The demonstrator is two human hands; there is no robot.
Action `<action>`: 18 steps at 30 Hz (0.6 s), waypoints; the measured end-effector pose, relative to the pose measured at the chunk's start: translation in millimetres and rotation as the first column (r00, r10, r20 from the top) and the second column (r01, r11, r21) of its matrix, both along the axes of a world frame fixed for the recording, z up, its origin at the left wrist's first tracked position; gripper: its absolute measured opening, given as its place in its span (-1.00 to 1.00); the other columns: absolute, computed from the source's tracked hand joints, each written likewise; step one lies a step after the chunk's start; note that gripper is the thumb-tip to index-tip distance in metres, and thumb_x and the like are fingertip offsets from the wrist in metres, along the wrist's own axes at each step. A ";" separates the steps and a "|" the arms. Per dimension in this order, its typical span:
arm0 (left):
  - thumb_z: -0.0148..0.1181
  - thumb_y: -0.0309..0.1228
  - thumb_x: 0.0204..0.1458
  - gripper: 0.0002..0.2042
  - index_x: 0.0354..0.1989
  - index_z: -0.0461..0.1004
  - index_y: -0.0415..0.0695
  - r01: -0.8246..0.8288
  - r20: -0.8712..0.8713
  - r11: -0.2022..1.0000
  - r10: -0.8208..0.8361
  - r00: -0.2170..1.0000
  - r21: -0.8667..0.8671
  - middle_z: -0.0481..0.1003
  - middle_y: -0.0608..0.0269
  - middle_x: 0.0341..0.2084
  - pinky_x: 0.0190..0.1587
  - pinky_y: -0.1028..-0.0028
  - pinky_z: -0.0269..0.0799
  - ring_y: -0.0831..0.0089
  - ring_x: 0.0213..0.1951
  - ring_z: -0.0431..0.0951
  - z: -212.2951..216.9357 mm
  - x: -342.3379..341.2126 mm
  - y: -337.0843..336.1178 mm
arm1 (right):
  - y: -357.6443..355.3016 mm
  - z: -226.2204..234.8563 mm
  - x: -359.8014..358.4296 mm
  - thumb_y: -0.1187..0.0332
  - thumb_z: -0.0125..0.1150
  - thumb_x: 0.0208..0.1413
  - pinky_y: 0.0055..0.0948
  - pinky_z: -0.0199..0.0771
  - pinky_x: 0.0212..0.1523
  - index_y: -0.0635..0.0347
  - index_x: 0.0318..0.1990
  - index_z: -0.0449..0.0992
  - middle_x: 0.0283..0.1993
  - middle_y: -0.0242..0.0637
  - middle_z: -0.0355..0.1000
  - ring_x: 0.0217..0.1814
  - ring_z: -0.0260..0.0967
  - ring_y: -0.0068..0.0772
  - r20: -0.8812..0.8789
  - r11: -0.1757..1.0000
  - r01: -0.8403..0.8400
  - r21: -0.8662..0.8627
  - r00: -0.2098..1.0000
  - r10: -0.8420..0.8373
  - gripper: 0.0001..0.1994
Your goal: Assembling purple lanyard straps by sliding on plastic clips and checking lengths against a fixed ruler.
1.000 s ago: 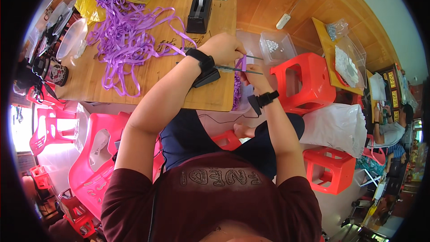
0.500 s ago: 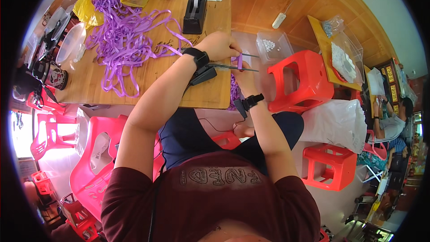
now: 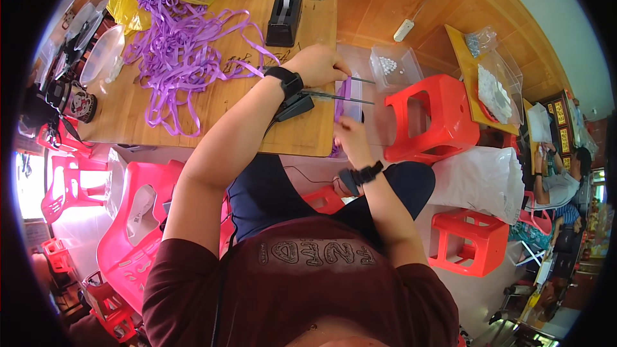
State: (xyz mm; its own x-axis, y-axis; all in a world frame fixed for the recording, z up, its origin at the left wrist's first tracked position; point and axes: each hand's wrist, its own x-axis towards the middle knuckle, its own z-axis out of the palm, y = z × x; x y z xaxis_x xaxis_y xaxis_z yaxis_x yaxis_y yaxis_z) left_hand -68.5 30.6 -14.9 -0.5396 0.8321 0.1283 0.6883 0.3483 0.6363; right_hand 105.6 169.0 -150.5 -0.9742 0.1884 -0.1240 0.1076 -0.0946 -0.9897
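Two thin dark metal rods (image 3: 357, 99) stick out past the right edge of the wooden table. A purple ribbon (image 3: 348, 88) passes around them. My left hand (image 3: 316, 65) is above the rods, its fingertips closed on the ribbon near the upper rod. Lower down, my right hand (image 3: 352, 140) has its fingers bent together beside a hanging stretch of ribbon; whether it grips the ribbon cannot be made out. Loose purple ribbon (image 3: 177, 51) lies heaped on the table, and one strand runs toward my left wrist. Partly behind the rods is a clear plastic bin (image 3: 355, 114).
On the wooden table (image 3: 244, 125) stand a black tape dispenser (image 3: 285, 17) and a yellow bag (image 3: 128, 9). A red stool (image 3: 434, 112) is to the right, near a clear box of white pieces (image 3: 393, 71). A white sack (image 3: 482, 177) lies nearby. Another person (image 3: 554, 180) sits far right.
My right hand has dropped from the rods toward my body. More ribbon shows below the rods. My left hand stays near the upper rod.
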 end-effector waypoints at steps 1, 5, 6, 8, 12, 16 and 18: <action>0.25 -0.25 0.05 -0.77 -0.20 0.68 -0.07 -0.003 0.013 1.000 0.003 1.000 0.003 0.64 0.10 -0.31 -0.11 0.30 0.50 0.19 -0.22 0.63 -0.8 0.3 -0.3 | -0.3 6.5 16.1 0.27 0.31 0.19 -0.62 0.09 -0.60 0.18 -0.49 0.50 -0.61 -0.56 0.31 -0.61 0.17 -0.74 0.037 0.987 -0.078 0.137 0.997 0.074 -0.74; 0.25 -0.31 0.07 -0.78 -0.16 0.67 -0.10 0.011 0.030 1.000 -0.010 1.000 -0.021 0.64 0.07 -0.28 -0.08 0.31 0.50 0.18 -0.19 0.63 5.3 2.1 -0.2 | -14.2 34.2 69.7 0.29 0.30 0.20 -0.67 0.14 -0.55 0.22 -0.31 0.61 -0.58 -0.56 0.33 -0.57 0.20 -0.76 0.151 0.962 -0.251 0.109 0.961 0.234 -0.83; 0.25 -0.31 0.07 -0.78 -0.16 0.67 -0.10 0.009 0.029 1.000 -0.008 1.000 -0.026 0.64 0.08 -0.28 -0.08 0.31 0.50 0.18 -0.19 0.63 4.9 1.3 -0.1 | -16.6 39.3 77.5 0.29 0.30 0.20 -0.67 0.14 -0.55 0.22 -0.31 0.61 -0.58 -0.56 0.33 -0.57 0.20 -0.76 0.154 0.962 -0.252 0.107 0.960 0.234 -0.83; 0.25 -0.31 0.07 -0.78 -0.16 0.67 -0.11 0.014 0.026 0.999 -0.013 1.000 -0.031 0.65 0.08 -0.28 -0.08 0.31 0.50 0.18 -0.19 0.63 4.5 0.9 2.1 | -19.9 48.6 86.8 0.35 0.22 0.27 -0.64 0.12 -0.57 0.33 -0.15 0.61 -0.60 -0.53 0.33 -0.59 0.19 -0.72 0.096 0.977 -0.207 -0.054 0.973 0.212 -0.80; 0.24 -0.30 0.08 -0.77 -0.15 0.67 -0.09 0.009 0.033 0.999 -0.008 0.999 -0.036 0.64 0.07 -0.27 -0.09 0.30 0.50 0.18 -0.20 0.62 6.9 3.5 2.8 | -12.1 75.2 93.5 0.42 0.14 0.30 -0.64 0.12 -0.58 0.33 -0.04 0.59 -0.57 -0.51 0.33 -0.61 0.16 -0.74 0.118 0.953 -0.234 -0.190 0.959 0.259 -0.80; 0.23 -0.30 0.08 -0.77 -0.14 0.67 -0.07 -0.009 0.022 0.999 0.010 1.000 -0.051 0.64 0.07 -0.27 -0.09 0.30 0.50 0.18 -0.20 0.62 5.7 3.6 2.3 | -10.3 117.9 93.3 0.41 0.15 0.29 -0.64 0.12 -0.57 0.34 -0.06 0.58 -0.49 -0.43 0.38 -0.59 0.15 -0.76 0.094 0.954 -0.283 -0.095 0.952 0.292 -0.80; 0.23 -0.30 0.08 -0.77 -0.14 0.67 -0.07 -0.012 0.021 0.998 0.013 1.000 -0.054 0.64 0.07 -0.27 -0.09 0.30 0.50 0.18 -0.20 0.62 8.1 4.7 2.0 | -2.2 127.6 90.0 0.40 0.17 0.27 -0.64 0.12 -0.56 0.34 -0.11 0.59 -0.43 -0.38 0.45 -0.57 0.16 -0.77 0.102 0.955 -0.293 -0.042 0.950 0.296 -0.82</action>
State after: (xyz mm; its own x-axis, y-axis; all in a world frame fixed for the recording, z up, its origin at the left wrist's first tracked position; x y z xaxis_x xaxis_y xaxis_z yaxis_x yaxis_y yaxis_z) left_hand -63.7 32.6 -6.8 -0.5520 0.8308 0.0717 0.6705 0.3912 0.6304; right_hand 195.5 166.8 -22.9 -0.9669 -0.1099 -0.2304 0.2386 -0.0687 -0.9687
